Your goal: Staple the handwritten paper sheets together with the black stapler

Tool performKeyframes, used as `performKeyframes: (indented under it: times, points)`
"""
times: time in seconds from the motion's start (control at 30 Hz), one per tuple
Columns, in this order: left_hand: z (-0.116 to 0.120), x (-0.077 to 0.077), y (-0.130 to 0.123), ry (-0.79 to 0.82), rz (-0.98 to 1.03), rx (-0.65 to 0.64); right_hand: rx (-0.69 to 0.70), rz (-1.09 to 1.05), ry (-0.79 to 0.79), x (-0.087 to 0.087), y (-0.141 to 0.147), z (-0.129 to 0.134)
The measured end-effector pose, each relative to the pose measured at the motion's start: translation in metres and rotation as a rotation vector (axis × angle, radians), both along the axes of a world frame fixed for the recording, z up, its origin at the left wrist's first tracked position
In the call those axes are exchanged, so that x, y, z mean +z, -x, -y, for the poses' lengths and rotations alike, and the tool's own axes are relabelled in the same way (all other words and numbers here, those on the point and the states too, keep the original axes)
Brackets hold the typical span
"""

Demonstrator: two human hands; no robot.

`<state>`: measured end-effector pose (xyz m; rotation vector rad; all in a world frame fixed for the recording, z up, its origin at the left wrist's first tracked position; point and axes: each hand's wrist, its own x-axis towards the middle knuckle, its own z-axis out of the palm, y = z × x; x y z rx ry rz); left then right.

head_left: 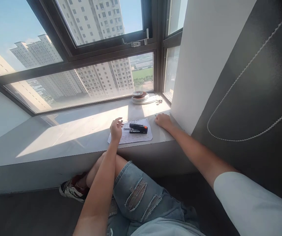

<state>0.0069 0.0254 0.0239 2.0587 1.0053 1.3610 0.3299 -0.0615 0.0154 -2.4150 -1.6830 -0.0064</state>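
Note:
A black stapler (pixel 139 128) with an orange end lies on sheets of paper (pixel 144 138) that carry written or printed lines. A thin silver part juts from its left end. Just left of the stapler, over the paper's left edge, is my left hand (pixel 116 129), raised with its fingers bent and apart. My right hand (pixel 163 121) rests on the sill to the right of the paper, fingers curled closed. A small pale bit shows at its fingertips, too small to name.
Farther back on the white windowsill (pixel 82 132) is a stack of round, plate-like things (pixel 140 97), with keys (pixel 159 102) beside it. A dark-framed window (pixel 111 52) rises behind. At the right, a wall (pixel 204 49) and a hanging bead chain (pixel 208 124) stand close to my right arm.

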Motion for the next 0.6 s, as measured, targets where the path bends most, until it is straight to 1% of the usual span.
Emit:
performKeyframes:
  times: [0.07,0.13,0.27,0.37,0.43,0.5,0.6]
  points:
    - [0.000,-0.006,0.002,0.033,0.014,-0.099,0.002,0.001,-0.009,0.000,-0.001,0.000]
    - [-0.002,-0.009,0.008,0.077,0.005,-0.138,0.001,0.005,-0.020,0.000,-0.003,0.000]
    - [-0.008,-0.015,0.020,0.109,-0.042,-0.163,0.002,0.004,-0.027,-0.001,-0.004,0.000]
    - [-0.010,-0.018,0.023,0.125,-0.091,-0.152,0.002,0.003,-0.028,-0.001,-0.003,0.001]
    - [-0.011,-0.020,0.022,0.092,-0.161,-0.115,0.000,0.002,-0.025,0.000,-0.003,0.001]
    - [-0.012,-0.020,0.019,0.005,-0.272,-0.084,-0.001,0.001,-0.019,0.002,-0.003,0.001]
    - [-0.013,-0.019,0.014,-0.092,-0.397,-0.100,-0.009,0.000,-0.010,0.002,-0.003,0.001]
